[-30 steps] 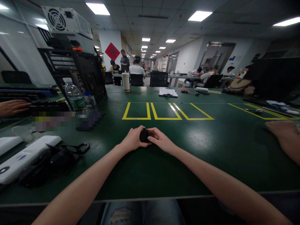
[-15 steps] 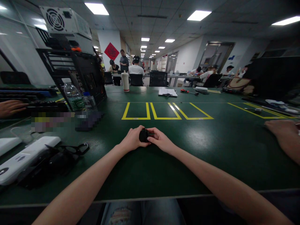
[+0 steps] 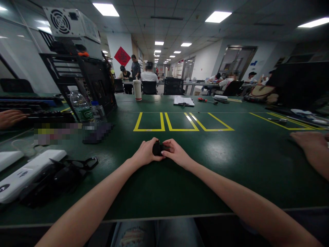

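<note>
A small black object [image 3: 156, 149], too dark to name by kind, is held between my two hands low over the green table [image 3: 164, 185]. My left hand [image 3: 146, 151] is wrapped round its left side, thumb and fingers closed on it. From the right, my right hand [image 3: 176, 154] pinches its near right edge with thumb and fingertips. The fingers hide part of the object. Beyond the hands, yellow tape outlines [image 3: 149, 130] mark the tabletop.
Left lie a white power strip-like block [image 3: 33, 171], black straps [image 3: 69, 171], a water bottle [image 3: 81, 104] and an open computer case [image 3: 95, 82]. At the back are a cup [image 3: 137, 90], clipboard [image 3: 183, 101] and screwdriver [image 3: 203, 100]. Other people's hands rest at left [image 3: 11, 118] and right [image 3: 308, 142].
My right fingers have shifted slightly, showing a little more of the black object's right side. My left hand stays in place around it.
</note>
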`<state>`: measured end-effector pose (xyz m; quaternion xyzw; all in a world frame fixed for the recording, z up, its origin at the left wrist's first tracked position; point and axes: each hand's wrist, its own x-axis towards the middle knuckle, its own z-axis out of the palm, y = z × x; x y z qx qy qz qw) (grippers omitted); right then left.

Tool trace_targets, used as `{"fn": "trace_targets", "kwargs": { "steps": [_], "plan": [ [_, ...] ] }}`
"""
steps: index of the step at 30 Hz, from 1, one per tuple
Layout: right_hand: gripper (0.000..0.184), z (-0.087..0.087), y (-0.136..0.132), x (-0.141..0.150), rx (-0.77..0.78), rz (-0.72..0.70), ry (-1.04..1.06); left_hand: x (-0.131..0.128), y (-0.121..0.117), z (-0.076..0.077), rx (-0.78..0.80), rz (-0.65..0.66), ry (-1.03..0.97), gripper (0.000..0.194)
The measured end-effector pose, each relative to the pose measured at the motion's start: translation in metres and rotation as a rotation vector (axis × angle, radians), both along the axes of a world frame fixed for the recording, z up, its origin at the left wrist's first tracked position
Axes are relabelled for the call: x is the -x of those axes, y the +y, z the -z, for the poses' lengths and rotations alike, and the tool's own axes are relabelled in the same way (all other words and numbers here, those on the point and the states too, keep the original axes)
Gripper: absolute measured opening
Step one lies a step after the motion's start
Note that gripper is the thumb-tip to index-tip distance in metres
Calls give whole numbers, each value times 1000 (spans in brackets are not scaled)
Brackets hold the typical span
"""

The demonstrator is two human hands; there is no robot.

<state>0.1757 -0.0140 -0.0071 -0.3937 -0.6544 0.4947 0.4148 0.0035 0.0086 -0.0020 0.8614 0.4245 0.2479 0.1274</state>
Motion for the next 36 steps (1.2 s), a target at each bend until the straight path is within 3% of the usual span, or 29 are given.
{"fn": "trace_targets", "kwargs": {
  "steps": [4, 11, 18, 25, 36],
  "plan": [
    [35, 4, 5, -1, -2, 111, 21, -1, 2, 3, -24, -18, 12, 58],
    [30, -1, 6, 4, 30, -22, 86, -1, 2, 1, -28, 25, -7, 54],
    [25, -11, 2, 6, 62, -30, 27, -2, 2, 2, -9, 30, -27, 54],
    [28, -7, -1, 4, 140, -42, 56, -1, -2, -3, -5, 38, -16, 53],
    [25, -7, -2, 1, -16, -65, 31, -1, 0, 1, -39, 22, -7, 55]
  ]
}}
